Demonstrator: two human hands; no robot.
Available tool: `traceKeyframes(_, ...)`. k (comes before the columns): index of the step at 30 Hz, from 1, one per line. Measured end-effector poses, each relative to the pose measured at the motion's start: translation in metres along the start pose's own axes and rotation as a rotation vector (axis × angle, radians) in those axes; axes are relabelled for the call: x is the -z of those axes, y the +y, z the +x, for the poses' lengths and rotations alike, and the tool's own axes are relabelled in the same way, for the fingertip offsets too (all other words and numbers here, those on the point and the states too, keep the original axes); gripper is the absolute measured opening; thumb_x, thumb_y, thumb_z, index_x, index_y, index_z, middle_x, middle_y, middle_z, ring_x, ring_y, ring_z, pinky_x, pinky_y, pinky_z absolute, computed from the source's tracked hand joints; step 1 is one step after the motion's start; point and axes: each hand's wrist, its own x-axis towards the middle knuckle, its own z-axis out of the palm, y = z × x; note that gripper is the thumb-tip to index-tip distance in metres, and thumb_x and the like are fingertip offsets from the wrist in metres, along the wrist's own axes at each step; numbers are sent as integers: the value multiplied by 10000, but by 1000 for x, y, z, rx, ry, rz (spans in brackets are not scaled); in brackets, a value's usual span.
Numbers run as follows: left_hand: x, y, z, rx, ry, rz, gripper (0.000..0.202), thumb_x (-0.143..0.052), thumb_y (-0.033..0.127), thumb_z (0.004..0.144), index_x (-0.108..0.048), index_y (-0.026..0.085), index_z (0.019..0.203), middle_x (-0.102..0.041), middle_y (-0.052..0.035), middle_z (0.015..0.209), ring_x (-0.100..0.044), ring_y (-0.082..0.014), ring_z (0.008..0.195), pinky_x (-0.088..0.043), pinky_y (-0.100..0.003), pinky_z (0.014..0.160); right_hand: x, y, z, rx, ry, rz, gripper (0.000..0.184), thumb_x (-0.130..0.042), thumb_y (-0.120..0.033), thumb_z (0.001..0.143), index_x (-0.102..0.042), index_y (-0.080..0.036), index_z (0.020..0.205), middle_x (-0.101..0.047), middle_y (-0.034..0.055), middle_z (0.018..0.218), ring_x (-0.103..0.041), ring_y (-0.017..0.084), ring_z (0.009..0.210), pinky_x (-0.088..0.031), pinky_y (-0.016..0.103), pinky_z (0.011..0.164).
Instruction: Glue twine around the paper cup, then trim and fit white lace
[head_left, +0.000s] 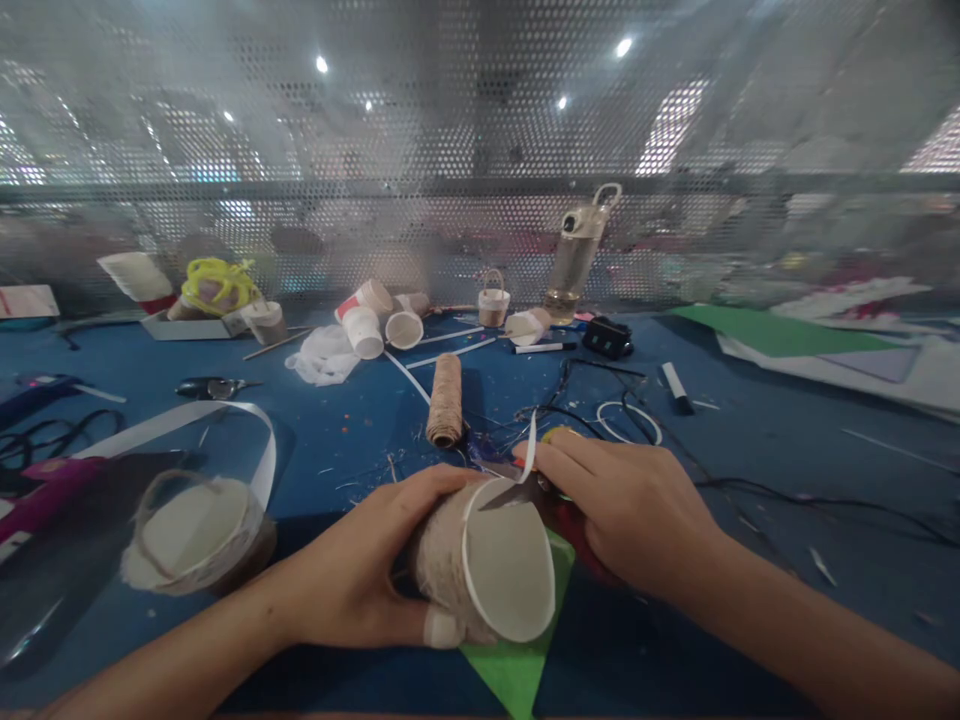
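Note:
My left hand (367, 575) is wrapped round a paper cup (495, 575) covered in beige twine, with its open mouth facing me. My right hand (630, 505) grips scissors (517, 492) with red handles, and the blades sit at the cup's rim. A thin white strip (531, 450) curls up from the rim beside the blades. A green paper triangle (517, 670) lies under the cup. A spool of jute twine (446, 400) lies just beyond my hands.
A twine-wrapped cup with a white band handle (199, 530) stands at left. Further back lie several paper cups (375, 320), a small basket cup (493, 300), a water bottle (574, 255), markers (677, 388), black cables (750, 480) and green paper (772, 335). A perforated metal screen (480, 150) closes the back.

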Motion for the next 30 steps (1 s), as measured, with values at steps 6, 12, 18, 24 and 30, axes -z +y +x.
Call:
traceKeyframes(6,0,-2,-1,-37,-17,-1,914,-865,444,696,-402,313,1472,-586,-109,1419,-608,-329,1228,-492,-418,1021,0,0,1,53,34,33,302,-394,-87,954,-659,-180,845,-658,14,682,-508,143,557,-263,299,513)
traceKeyframes(12,-2,-1,-1,-70,12,-13,921,-866,409,708,-387,330,1491,-578,-113,1438,-599,-353,1255,-480,-447,1048,0,2,0,58,58,-27,334,-392,-202,1026,-684,-187,863,-652,9,675,-501,156,549,-267,305,508)
traceKeyframes(18,-1,3,2,-114,1,-23,872,-844,430,732,-393,348,1474,-615,-84,1388,-630,-317,1206,-510,-396,1001,-1,2,2,74,91,-39,317,-424,-243,1024,-709,-168,908,-679,35,725,-582,179,642,-326,293,529)
traceKeyframes(24,0,2,1,-120,-36,-9,871,-828,480,734,-393,330,1473,-612,-98,1384,-628,-317,1204,-498,-389,1012,-1,1,2,98,127,-38,255,-462,-148,966,-707,-160,1032,-689,53,786,-597,193,717,-377,286,590)
traceKeyframes(30,-1,-2,-1,-148,-55,82,950,-823,518,709,-324,326,1494,-596,-107,1383,-628,-318,1179,-496,-388,982,0,2,-1,133,128,-30,286,-439,-225,1004,-693,-177,883,-593,3,626,-480,162,547,-272,304,494)
